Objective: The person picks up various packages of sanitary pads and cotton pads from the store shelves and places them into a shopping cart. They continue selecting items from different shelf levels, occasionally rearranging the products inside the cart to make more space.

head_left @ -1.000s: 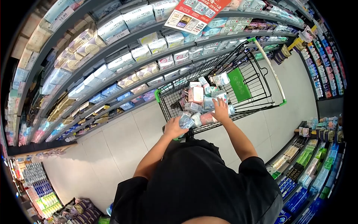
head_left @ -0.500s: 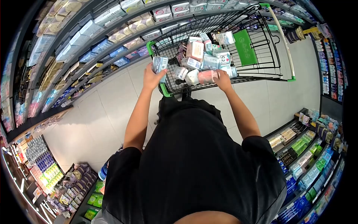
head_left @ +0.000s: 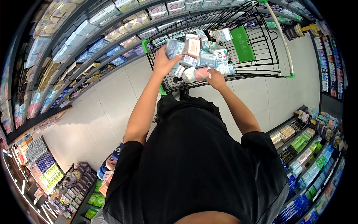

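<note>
**Reaching into a shopping cart, pack in left hand**

Holding a small blue-grey pack (head_left: 174,47), the left hand (head_left: 163,61) grips it from below, fingers wrapped round it, over the near-left corner of the cart (head_left: 261,71). Pack sits above the cart rim, just beside the pile of packs (head_left: 203,59) inside. Right hand (head_left: 215,78) is at the near edge of the pile, fingers curled on a pink pack (head_left: 201,74); cannot tell if it grips it or only touches. Cart is black wire with green corner caps and a green panel (head_left: 244,44) on the child-seat flap; handle bar (head_left: 280,35) runs along the far right side. Pile is mixed small packs, white, blue, pink, tumbled together. Shelves (head_left: 85,41) of boxed goods run along the left of the aisle, more shelves (head_left: 309,149) lower right. Pale tiled floor (head_left: 108,108) under the cart. Person wears a black short-sleeved top (head_left: 197,164).
</note>
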Demonstrator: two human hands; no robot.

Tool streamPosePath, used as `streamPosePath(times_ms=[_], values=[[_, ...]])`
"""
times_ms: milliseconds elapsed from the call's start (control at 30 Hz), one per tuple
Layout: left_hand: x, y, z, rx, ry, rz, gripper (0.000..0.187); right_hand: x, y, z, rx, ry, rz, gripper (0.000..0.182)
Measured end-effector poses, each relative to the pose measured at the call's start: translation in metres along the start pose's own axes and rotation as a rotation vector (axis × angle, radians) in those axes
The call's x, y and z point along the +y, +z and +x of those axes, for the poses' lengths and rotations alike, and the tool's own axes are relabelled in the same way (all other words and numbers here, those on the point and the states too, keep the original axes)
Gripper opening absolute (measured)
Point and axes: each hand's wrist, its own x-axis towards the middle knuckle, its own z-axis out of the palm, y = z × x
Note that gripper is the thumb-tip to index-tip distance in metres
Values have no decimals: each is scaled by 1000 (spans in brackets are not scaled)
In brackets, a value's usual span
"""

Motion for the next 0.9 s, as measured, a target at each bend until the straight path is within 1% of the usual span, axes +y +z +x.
streamPosePath(times_ms=[67, 200, 233, 300, 333, 367, 400, 433, 467, 500, 533, 567, 667, 700, 800, 833, 867, 900], values=[[2, 12, 7, -68, 53, -56, 100, -4, 4, -1, -25, -21, -4, 45], [-6, 23, 5, -398, 58, -226, 93, -26, -5, -7, -68, -60, -76, 44], [-11, 25, -1, -360, 102, -160, 84, -27, -3, -7, -40, -86, -81, 37], [-37, 28, -11, -328, 82, -53, 68, -22, 12, -9, -54, -103, -89, 32], [-40, 26, -21, -291, 36, 74, 53, -18, 16, -5, -48, -117, -96, 29], [-56, 29, -30, -291, 47, 44, 46, -18, 16, -3, -191, -144, -165, 26], [-70, 33, -40, -309, 51, 142, 44, -22, 13, -5, -194, -96, -151, 26], [-83, 37, -50, -310, 64, 117, 44, -20, 15, -6, -118, -150, -232, 26], [-105, 45, -57, -348, 52, 118, 44, -24, 13, -4, -186, -97, -229, 27], [-86, 37, -68, -347, 14, 210, 44, -30, 5, -4, -202, -74, -163, 30], [-87, 38, -75, -363, 22, 236, 43, -32, -1, -7, -163, -125, -109, 32], [-96, 44, -83, -345, 66, 277, 42, -28, 4, -5, -115, -188, -61, 26], [-91, 43, -95, -447, 45, 404, 41, -30, 4, 1, -246, -108, -38, 35], [-91, 44, -97, -464, 37, 424, 40, -31, 2, 2, -283, -70, -26, 35], [-97, 46, -103, -513, 25, 479, 38, -37, 2, 1, -326, -104, 13, 36], [-102, 48, -106, -523, 33, 493, 36, -41, 2, 0, -355, -85, 10, 38], [-97, 45, -105, -531, 39, 507, 35, -43, 4, 1, -404, -127, -13, 43], [-92, 42, -107, -574, -2, 523, 29, -45, 5, -1, -423, -174, -47, 47]])
